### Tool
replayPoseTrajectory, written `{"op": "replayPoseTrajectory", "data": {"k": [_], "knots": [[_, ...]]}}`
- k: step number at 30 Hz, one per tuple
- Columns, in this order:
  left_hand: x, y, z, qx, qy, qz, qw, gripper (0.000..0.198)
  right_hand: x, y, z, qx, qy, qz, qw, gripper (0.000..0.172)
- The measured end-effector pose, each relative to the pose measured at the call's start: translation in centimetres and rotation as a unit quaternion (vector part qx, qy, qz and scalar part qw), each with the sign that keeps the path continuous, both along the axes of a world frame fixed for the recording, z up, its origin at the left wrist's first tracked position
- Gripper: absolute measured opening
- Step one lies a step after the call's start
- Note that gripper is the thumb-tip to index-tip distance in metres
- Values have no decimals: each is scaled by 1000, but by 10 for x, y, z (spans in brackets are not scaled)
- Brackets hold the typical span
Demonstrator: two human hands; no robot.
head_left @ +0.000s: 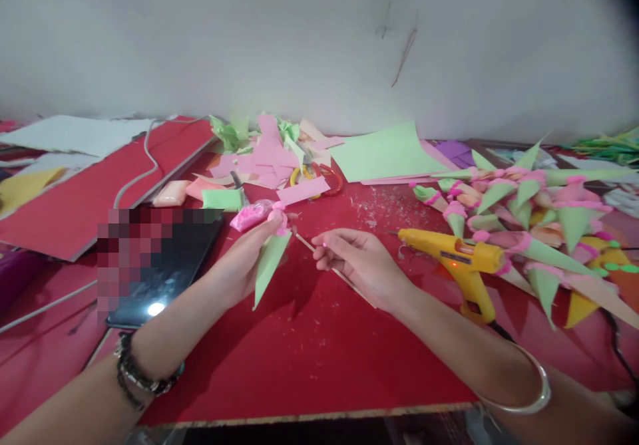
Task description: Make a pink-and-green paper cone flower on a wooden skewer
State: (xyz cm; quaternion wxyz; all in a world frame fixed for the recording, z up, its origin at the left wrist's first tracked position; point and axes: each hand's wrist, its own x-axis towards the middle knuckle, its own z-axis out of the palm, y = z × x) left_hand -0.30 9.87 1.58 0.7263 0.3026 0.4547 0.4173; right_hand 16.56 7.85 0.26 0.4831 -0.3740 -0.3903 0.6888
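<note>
My left hand [243,259] is closed around a small paper piece. Its pale green paper cone [270,271] hangs point down, and pink clay [280,217] shows at the top between the fingertips. A little to the right, my right hand [367,265] pinches a thin wooden stick [305,242], whose tip points at the piece. A tiny pink bit [325,245] shows by the right thumb; whether it sits on the stick or on the finger I cannot tell. Just behind the left fingers lies a bag of pink clay [252,215].
A yellow glue gun [464,262] lies right of my right hand, before a heap of green and pink paper cones [529,212]. On the left is a dark phone or tablet [174,275], partly blurred out. Paper scraps [269,152] and red-handled scissors [335,180] lie behind.
</note>
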Motion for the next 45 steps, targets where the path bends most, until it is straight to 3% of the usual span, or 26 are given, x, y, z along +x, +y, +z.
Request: {"op": "replayPoseTrajectory", "data": {"k": [8,16,22,45], "knots": [[1,-3,-4,35,-40,-31,998,10,-3,0,3,18,-2,-56,998,11],[3,-4,-5,79,-26,-86,993,12,-1,-6,6,116,-88,-71,987,8],[4,-6,-8,91,-2,-108,990,16,-2,-5,5,206,-146,-39,967,3],[6,-10,-9,171,58,-147,973,22,-7,-8,8,150,-139,-36,978,13]]}}
